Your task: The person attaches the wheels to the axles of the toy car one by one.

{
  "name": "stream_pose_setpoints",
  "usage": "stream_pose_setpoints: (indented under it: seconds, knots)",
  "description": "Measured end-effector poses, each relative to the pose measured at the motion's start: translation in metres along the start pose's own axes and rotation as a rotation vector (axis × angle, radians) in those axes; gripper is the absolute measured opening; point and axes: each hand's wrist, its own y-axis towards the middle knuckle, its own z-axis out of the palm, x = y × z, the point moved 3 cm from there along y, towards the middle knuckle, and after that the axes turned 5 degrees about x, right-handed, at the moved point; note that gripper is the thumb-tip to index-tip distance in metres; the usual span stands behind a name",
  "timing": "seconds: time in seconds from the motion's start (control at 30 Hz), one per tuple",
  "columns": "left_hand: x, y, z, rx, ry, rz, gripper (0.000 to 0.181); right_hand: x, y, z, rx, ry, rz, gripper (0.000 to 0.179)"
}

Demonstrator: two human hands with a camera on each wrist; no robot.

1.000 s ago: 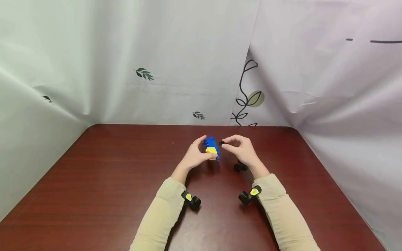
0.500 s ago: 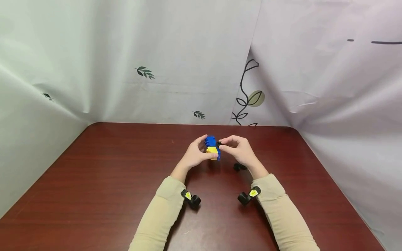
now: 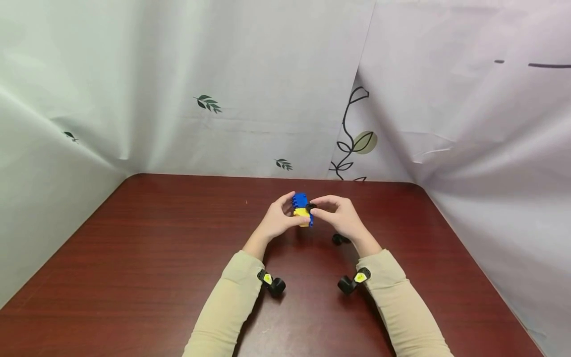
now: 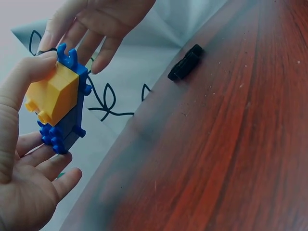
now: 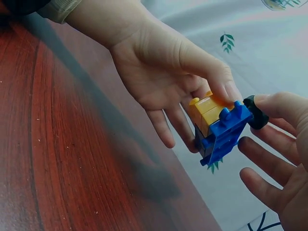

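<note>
Left hand [image 3: 277, 219]: had the blue-and-yellow brick build [image 3: 300, 200] pinched thumb-to-fingers, up off the table [image 3: 134, 248]
Right hand [image 3: 342, 215]: gripped a small black piece [image 5: 256, 113] in its fingertips, right up against the build's right side
Black part [image 3: 339, 239]: lay on the table, just near of that hand
Cameras [image 3: 275, 286]: 2, 1 sat by each cuff
Backdrop [image 3: 267, 74]: white leaf-print cloth, hung past the far edge

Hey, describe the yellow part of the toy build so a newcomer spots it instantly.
Look toward the far edge of the reddish-brown table, where the left grip holds a small brick build. In it, the yellow part, with a slanted face, sits against the blue part. Colour sets it apart: its neighbour is blue, and the right grip pinches a black piece.
</note>
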Motion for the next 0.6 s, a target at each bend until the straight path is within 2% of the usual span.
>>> stream_pose_setpoints:
  seconds: [0.07, 0.3, 0.5, 0.6]
  knots:
    - [0.001, 0.0, 0.0, 0.006, -0.009, -0.006, 0.087, -0.008, 0.002, 0.0, -0.001, -0.008, -0.006, 0.03]
    - [0.031, 0.017, 0.001, -0.049, -0.003, 0.039, 0.089, -0.016, 0.004, 0.001, -0.017, -0.019, -0.025, 0.024]
    - [0.028, 0.017, 0.005, -0.066, 0.064, 0.093, 0.093, -0.018, 0.007, 0.005, -0.1, 0.006, 0.018, 0.023]
    - [0.027, 0.017, 0.006, -0.074, 0.093, 0.111, 0.094, -0.018, 0.007, 0.007, -0.114, 0.043, 0.048, 0.024]
